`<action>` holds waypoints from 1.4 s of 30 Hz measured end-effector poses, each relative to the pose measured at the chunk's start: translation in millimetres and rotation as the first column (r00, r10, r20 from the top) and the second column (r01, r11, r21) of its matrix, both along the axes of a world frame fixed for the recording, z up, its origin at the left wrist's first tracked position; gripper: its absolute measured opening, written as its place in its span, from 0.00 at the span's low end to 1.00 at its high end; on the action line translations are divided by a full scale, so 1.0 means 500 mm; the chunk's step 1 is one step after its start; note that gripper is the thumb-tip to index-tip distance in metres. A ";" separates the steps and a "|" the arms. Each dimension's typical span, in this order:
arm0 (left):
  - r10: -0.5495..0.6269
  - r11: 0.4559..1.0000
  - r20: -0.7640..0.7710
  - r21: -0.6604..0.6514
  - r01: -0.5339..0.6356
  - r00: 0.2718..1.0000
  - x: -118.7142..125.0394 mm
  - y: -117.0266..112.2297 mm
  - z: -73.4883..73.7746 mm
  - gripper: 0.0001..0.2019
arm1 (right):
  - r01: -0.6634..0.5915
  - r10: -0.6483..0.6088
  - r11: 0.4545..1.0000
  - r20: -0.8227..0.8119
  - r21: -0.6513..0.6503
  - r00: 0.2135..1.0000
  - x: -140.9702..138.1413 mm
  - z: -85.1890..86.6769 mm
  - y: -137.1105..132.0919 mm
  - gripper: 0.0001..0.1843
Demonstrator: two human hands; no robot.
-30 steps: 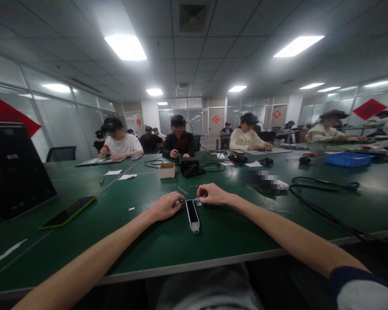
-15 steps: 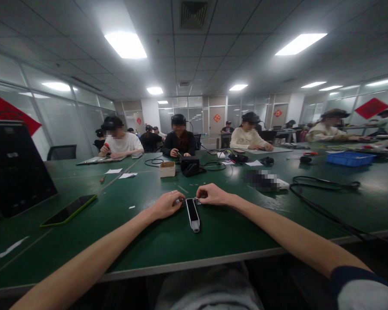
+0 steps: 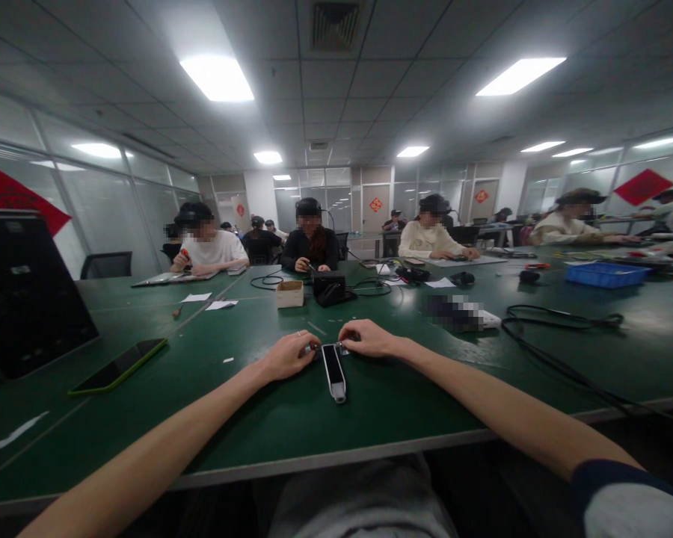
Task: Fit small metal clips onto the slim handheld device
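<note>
On the green table lies a slim handheld device (image 3: pixel 334 372) with a long black face, a white rim and a tapered grey end toward me. My left hand (image 3: pixel 290 354) rests just left of its far end, fingers curled and pinched at a small shiny bit I cannot make out. On the other side, my right hand (image 3: pixel 366 338) is bent in a pinch over a small clear or silvery piece (image 3: pixel 345 348), too small to name. Neither hand covers the device itself.
A green-edged phone (image 3: pixel 119 366) lies at left beside a black HP case (image 3: pixel 28 291). Ahead stand a small open box (image 3: pixel 289 294) and a black stand (image 3: pixel 330 288). Black cables (image 3: pixel 561 321) and a blue tray (image 3: pixel 606 274) are at right. Several people sit across the table.
Little differs: the fingers of my right hand have shifted slightly around the small piece. The device and my left hand stay in place.
</note>
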State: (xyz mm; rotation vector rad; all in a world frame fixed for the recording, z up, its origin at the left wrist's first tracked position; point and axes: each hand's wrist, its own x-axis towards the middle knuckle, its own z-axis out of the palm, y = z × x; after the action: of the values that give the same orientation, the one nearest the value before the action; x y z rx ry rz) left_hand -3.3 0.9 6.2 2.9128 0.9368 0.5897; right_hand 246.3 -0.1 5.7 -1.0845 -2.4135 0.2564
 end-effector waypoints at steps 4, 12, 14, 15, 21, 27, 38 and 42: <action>-0.002 1.000 -0.001 0.019 0.002 1.000 0.000 0.003 -0.003 0.10 | 0.014 -0.014 1.000 0.007 0.025 1.000 -0.003 -0.002 0.002 0.08; 0.000 1.000 -0.002 0.024 0.000 1.000 -0.001 0.004 -0.005 0.10 | 0.028 -0.028 0.999 0.009 0.033 1.000 0.000 0.002 0.002 0.10; 0.002 1.000 -0.001 0.023 -0.002 1.000 -0.001 0.004 -0.004 0.10 | 0.015 -0.015 1.000 0.016 0.023 1.000 0.000 0.001 0.003 0.10; 0.004 1.000 0.000 0.022 -0.004 1.000 0.000 0.004 -0.004 0.10 | 0.004 -0.004 1.000 0.022 0.019 1.000 0.001 0.000 0.003 0.10; -0.002 1.000 -0.001 0.019 0.002 1.000 0.000 0.003 -0.004 0.10 | 0.011 -0.012 0.999 0.022 0.052 1.000 0.002 0.002 0.001 0.11; 0.010 1.000 0.001 0.009 -0.010 1.000 0.000 -0.004 0.002 0.09 | -0.016 0.014 0.999 0.047 0.046 0.999 0.004 0.001 0.008 0.12; 0.038 0.999 0.007 -0.020 -0.038 0.999 -0.005 0.001 0.002 0.11 | 0.578 -0.582 0.809 0.269 0.102 0.767 0.129 -0.019 0.094 0.16; 0.045 0.998 -0.008 -0.039 -0.045 0.999 -0.006 0.003 0.006 0.12 | 0.742 -0.748 0.654 0.277 0.150 0.603 0.208 -0.005 0.101 0.22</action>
State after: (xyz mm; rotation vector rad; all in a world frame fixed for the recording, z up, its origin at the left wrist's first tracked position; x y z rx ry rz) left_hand -6.4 2.3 9.3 2.8681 1.0051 0.5575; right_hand 350.5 50.3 3.1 -2.1485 -1.9423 -0.2560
